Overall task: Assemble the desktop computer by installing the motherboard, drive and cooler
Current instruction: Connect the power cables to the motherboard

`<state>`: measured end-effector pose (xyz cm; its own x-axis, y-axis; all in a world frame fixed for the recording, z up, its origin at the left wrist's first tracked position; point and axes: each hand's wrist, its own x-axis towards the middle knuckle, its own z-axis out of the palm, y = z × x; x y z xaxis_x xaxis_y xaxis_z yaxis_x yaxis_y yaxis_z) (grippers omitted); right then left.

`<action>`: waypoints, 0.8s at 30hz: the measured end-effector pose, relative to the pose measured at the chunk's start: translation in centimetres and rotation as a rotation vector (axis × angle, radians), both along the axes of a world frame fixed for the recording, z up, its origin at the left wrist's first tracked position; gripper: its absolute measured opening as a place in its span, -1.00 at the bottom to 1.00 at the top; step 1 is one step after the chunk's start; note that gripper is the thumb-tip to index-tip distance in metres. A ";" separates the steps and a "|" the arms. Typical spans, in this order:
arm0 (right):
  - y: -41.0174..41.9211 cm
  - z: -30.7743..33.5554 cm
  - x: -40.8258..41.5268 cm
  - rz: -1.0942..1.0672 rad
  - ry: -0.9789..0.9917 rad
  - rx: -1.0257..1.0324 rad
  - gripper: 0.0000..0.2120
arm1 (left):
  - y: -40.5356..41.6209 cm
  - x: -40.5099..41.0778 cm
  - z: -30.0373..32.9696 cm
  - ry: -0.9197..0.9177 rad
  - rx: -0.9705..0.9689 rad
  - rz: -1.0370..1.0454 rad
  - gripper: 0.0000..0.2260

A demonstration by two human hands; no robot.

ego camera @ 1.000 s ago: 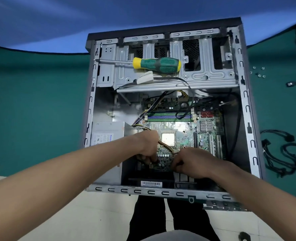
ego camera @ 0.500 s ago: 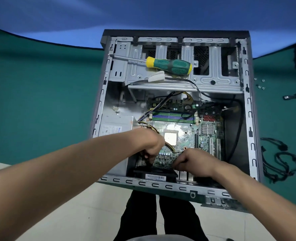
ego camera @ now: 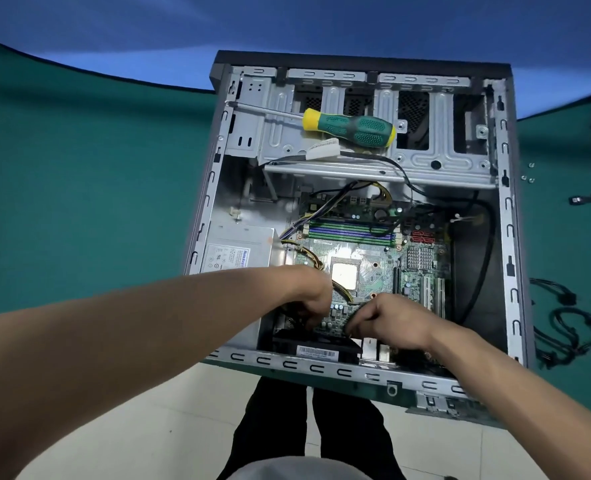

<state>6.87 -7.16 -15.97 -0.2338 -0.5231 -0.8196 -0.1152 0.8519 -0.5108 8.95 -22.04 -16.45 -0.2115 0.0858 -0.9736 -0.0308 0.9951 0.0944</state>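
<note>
Head view looks down into an open computer case (ego camera: 509,237) lying on its side on a green table (ego camera: 79,202). The motherboard (ego camera: 373,268) sits in the case floor, with the bare processor (ego camera: 344,276) near its middle and the power supply (ego camera: 238,251) to its left. Both hands work close together at the board's near edge: the left hand (ego camera: 309,299) has its fingers curled down around a bundle of yellow wires (ego camera: 313,259), apparently gripping it, though the fingertips are hidden. The right hand (ego camera: 387,322) pinches at something small on the board, too obscured to identify. A green-and-yellow screwdriver (ego camera: 349,128) rests on the drive cage (ego camera: 425,157). Loose black cables (ego camera: 571,327) lie on the table to the right.
</note>
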 end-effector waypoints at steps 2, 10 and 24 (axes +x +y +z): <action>0.0 0.0 0.0 -0.006 -0.004 0.001 -0.81 | 0.1 0.0 0.1 -0.074 -0.025 0.089 -0.83; 0.1 0.0 0.1 -0.045 -0.012 -0.003 -0.84 | 0.8 0.3 0.7 -0.097 -0.060 0.104 -0.72; 0.2 -0.4 0.1 -0.076 -0.002 -0.014 -0.84 | 1.0 2.6 0.2 0.293 -0.181 0.306 -0.83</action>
